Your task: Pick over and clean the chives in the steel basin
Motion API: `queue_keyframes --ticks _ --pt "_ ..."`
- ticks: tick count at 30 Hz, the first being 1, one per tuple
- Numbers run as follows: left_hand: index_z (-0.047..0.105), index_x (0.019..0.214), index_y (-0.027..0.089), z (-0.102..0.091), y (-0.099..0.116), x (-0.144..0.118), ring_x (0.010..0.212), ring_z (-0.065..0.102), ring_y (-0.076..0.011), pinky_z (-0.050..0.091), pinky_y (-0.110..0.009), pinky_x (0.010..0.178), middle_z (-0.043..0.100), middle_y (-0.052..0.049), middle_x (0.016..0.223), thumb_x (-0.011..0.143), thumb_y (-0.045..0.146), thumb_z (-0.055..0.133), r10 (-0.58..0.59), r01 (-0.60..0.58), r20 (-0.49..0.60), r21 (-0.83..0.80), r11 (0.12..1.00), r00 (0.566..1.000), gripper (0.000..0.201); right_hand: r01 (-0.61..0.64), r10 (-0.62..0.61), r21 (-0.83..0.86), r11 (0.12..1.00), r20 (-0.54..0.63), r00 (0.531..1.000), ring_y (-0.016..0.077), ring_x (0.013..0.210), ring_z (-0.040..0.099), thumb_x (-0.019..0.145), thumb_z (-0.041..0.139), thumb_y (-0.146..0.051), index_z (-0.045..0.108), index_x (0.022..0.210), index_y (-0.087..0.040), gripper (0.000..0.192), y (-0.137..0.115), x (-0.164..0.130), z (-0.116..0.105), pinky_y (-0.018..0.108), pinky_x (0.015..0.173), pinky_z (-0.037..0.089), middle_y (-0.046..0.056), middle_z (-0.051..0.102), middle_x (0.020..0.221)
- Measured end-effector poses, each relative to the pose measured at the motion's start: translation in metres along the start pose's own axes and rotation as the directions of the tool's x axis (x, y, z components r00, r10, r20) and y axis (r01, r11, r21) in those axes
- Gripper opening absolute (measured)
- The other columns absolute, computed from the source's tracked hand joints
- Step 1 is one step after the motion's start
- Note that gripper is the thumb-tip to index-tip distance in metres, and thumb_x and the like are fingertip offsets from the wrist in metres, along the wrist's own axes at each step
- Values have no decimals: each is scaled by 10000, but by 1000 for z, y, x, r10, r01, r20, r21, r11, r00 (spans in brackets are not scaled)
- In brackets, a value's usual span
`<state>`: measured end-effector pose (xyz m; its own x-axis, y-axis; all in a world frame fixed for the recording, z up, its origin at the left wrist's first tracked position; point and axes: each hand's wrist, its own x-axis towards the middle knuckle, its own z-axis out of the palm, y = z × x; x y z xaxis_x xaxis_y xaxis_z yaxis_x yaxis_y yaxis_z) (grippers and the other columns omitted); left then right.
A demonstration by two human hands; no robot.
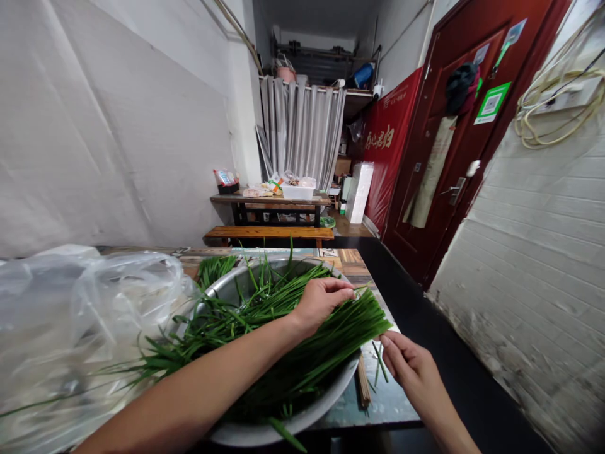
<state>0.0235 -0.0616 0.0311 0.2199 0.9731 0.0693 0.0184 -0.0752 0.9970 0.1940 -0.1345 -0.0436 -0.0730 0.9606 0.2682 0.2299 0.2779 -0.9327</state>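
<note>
Clear plastic bag (85,315), far left on the tabletop (352,261); contents too blurred to make out. Metal basin (302,416), centre, near rim cut off by the frame edge, floor mostly hidden under chives (283,353). Left hand (321,301), forearm crossing over the basin, palm down on the chive bundle, fingers curled around the leaf tips at the right rim. Right hand (410,366), just right of the basin, loosely closed, fingertips pinching at the cut ends of the same bundle; exact grip unclear. Loose stalks on the tabletop between basin and right hand.
</note>
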Motion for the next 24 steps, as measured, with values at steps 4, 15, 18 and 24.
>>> queue_keyframes --ticks 4,15,18,24 --pt "693 743 122 1 0 -1 610 558 -104 443 -226 656 670 -22 690 613 226 695 -3 3 6 4 1000 1000 166 0 0 8 1000 0 1000 105 458 254 877 418 -434 433 611 -196 357 -1 -1 0 230 433 216 -65 288 507" --pt "705 814 115 -1 -8 1 745 626 -164 473 -256 738 699 -63 801 682 255 634 144 -151 52 182 972 988 206 -5 5 25 1000 4 1000 100 470 237 891 416 -380 433 630 -192 323 1 0 1 235 436 197 -68 275 520" --pt "714 824 141 -2 -10 -1 789 632 -166 470 -259 781 703 -58 833 721 251 585 290 -313 116 356 881 950 198 4 -4 22 1000 -11 1000 99 476 249 892 417 -378 427 621 -190 330 2 2 2 234 441 202 -64 294 522" --pt "697 933 172 -31 9 16 874 627 -165 452 -254 831 692 -42 946 752 272 546 290 -380 247 536 754 925 256 -45 47 56 997 -25 999 96 463 249 885 417 -409 475 672 -180 318 8 -3 4 228 430 199 -68 291 523"
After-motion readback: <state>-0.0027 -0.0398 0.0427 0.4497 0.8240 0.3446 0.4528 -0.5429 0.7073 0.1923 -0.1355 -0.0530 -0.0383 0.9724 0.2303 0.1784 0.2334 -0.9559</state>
